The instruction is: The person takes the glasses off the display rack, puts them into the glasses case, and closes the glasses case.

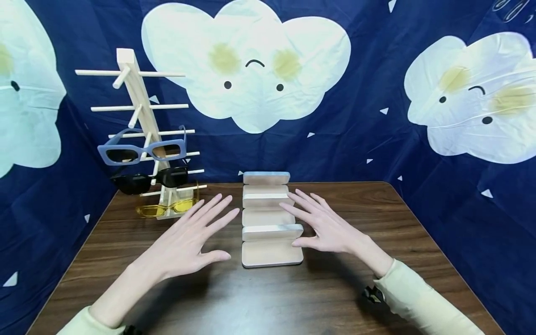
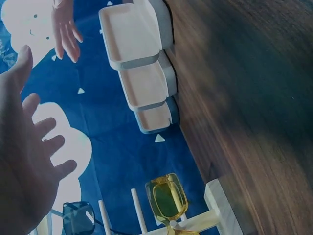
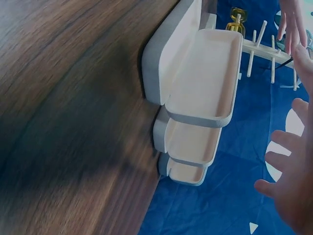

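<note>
My left hand point(image 1: 184, 244) hovers over the table with its fingers spread, holding nothing. Across from it, my right hand point(image 1: 331, 225) is spread in the same way, its fingertips overlapping the right side of the cases in the head view. Between the hands, three glasses cases stand in a column with their lids up: a front case point(image 1: 272, 253), a middle case point(image 1: 268, 217) and a back case point(image 1: 264, 189). Pale lining and grey outsides show in the wrist views. On a wooden rack point(image 1: 144, 102) at the left hang blue-framed sunglasses point(image 1: 142, 151), black sunglasses point(image 1: 150, 180) and yellow glasses point(image 1: 167, 208).
Several pegs stick out from the rack's post, the upper ones without glasses. The dark wooden table point(image 1: 259, 302) ends at a blue cloth point(image 1: 368, 116) with cloud prints, which hangs behind and along both sides.
</note>
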A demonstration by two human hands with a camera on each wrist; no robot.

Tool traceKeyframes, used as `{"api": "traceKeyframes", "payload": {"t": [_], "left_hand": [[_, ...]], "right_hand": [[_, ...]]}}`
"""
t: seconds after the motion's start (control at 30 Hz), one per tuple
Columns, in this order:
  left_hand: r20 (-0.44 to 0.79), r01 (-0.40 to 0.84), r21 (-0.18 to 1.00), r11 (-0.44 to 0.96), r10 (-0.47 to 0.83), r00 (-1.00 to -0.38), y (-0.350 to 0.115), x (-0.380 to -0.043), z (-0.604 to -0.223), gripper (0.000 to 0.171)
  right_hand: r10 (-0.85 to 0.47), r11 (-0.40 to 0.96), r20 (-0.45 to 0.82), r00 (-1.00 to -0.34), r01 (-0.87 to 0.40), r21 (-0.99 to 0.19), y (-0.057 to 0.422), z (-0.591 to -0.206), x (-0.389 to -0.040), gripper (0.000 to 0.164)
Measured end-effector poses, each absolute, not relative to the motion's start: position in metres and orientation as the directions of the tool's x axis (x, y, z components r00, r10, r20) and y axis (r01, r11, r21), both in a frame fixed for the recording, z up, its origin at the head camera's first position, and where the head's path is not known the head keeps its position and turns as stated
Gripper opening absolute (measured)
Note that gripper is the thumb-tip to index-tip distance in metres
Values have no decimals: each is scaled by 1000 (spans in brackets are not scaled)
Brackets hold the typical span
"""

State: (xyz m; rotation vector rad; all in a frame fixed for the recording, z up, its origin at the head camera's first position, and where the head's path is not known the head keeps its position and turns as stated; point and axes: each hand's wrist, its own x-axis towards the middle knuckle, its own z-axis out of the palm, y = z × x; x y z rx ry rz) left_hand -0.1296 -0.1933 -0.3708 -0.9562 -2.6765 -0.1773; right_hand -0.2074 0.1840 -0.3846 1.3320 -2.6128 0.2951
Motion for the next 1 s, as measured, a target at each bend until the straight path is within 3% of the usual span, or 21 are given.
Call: {"api": "traceKeyframes", "payload": {"t": [0.57,1.0], "left_hand": [[456,595,153,789,478,-751,-209,-126,-364,96],[625,583,290,759,311,-716,-225,-125,-355,86]], "right_hand": [[-708,542,399,-583,-810,-222,154,-379,-210,87],[-603,549,443,-663,-748,-373,127,-376,-206,75]]}}
